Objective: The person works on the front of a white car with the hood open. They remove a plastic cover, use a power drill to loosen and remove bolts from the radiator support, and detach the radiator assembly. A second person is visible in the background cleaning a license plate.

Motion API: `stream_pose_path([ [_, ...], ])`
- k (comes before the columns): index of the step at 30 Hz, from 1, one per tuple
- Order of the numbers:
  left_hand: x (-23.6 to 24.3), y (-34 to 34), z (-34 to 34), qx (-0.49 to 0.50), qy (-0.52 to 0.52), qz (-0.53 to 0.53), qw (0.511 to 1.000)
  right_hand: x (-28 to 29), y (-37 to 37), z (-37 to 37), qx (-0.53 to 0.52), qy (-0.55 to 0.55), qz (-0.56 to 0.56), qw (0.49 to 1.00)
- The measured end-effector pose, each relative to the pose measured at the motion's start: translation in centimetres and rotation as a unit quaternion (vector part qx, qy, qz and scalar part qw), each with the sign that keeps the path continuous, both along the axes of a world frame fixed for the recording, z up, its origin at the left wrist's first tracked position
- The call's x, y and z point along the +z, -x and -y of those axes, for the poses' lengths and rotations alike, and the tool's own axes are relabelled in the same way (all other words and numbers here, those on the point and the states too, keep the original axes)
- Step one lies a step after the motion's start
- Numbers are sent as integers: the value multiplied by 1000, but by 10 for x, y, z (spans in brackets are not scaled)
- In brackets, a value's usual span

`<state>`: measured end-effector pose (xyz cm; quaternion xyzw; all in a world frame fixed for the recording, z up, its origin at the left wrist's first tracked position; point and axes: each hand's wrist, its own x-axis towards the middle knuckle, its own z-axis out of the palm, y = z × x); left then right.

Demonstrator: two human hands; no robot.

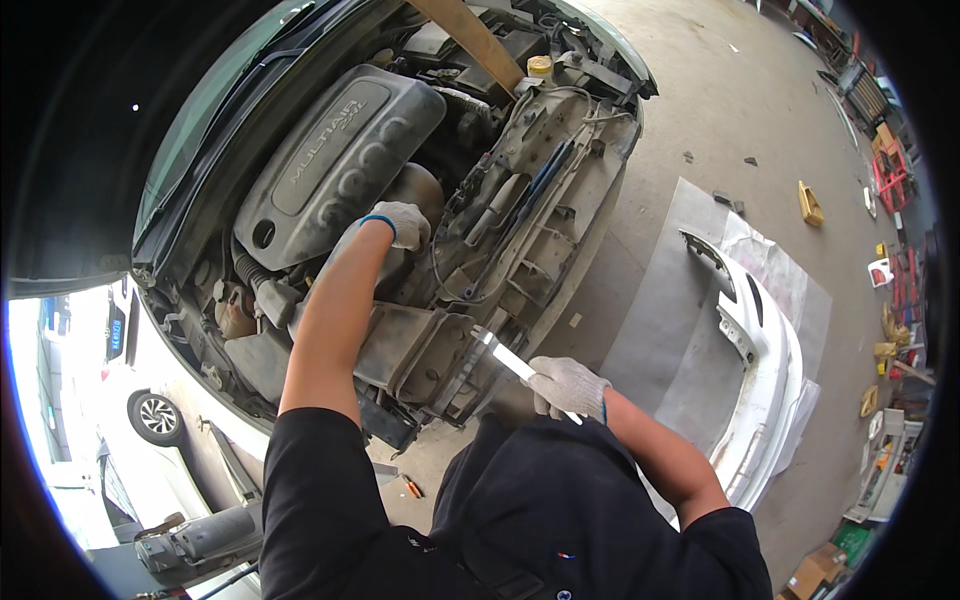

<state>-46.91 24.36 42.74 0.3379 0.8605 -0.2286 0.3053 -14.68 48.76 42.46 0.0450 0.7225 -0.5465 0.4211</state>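
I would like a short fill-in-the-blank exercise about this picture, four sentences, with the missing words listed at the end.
1. The left hand and the right hand both wear ____.
2. The pale tool is held in the person's ____ hand.
3. The bumper lying on the floor is ____ in colour.
4. The colour of the cap near the top of the picture, in the engine bay, is ____.

Missing words: gloves; right; white; yellow.
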Motion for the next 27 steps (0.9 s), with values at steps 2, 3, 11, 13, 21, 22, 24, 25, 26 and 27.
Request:
stream_pose_path([
  [2,2,-11,3,-3,-51,-60,997,1,9,7,2,-1,21,1000],
  [3,1,-11,3,7,-43,-60,997,-1,12,8,5,5,28,1000],
  [11,-7,-59,33,95,-404,-246,876,12,31,24,-14,32,135,990],
  [13,24,-99,17,212,-487,-211,821,17,33,26,-22,22,151,988],
  [21,-34,-297,19,399,-476,-173,764,0,63,11,69,15,81,994],
  [22,-39,-312,18,380,-432,-206,791,-4,70,10,86,15,83,993],
  [24,-50,-331,18,367,-394,-222,813,-7,80,12,106,20,96,990],
  [25,-51,-332,16,379,-412,-233,795,-10,78,13,94,34,99,990],
  [26,-52,-333,13,390,-429,-244,777,-17,75,15,81,47,102,990],
  [27,-53,-333,11,400,-446,-255,759,-25,69,15,68,61,105,990],
])
